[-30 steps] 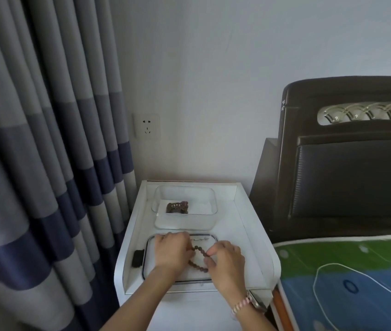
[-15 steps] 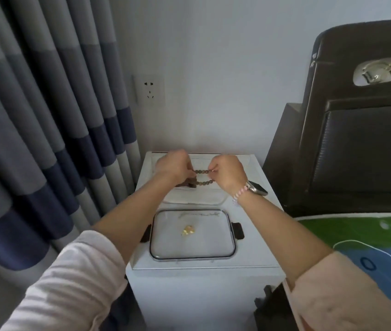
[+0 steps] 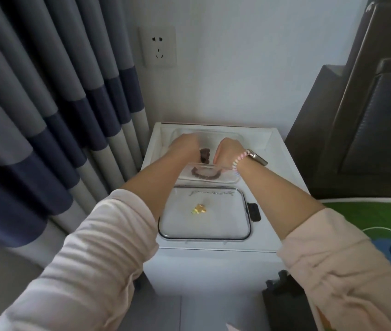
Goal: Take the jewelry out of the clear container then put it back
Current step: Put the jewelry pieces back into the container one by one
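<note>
Here, hands: left hand (image 3: 187,145) and right hand (image 3: 228,150) inside the clear container (image 3: 234,179); grip unclear.
Bracelet (image 3: 205,175): lying in container.
Lid (image 3: 204,223): on counter (image 3: 285,185), nearer.

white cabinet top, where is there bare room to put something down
Free: the strip of the white cabinet top right of the clear plastic container, and the lid's near half below the small gold piece. Crowded: the container, with both hands and the dark beaded bracelet.
</note>
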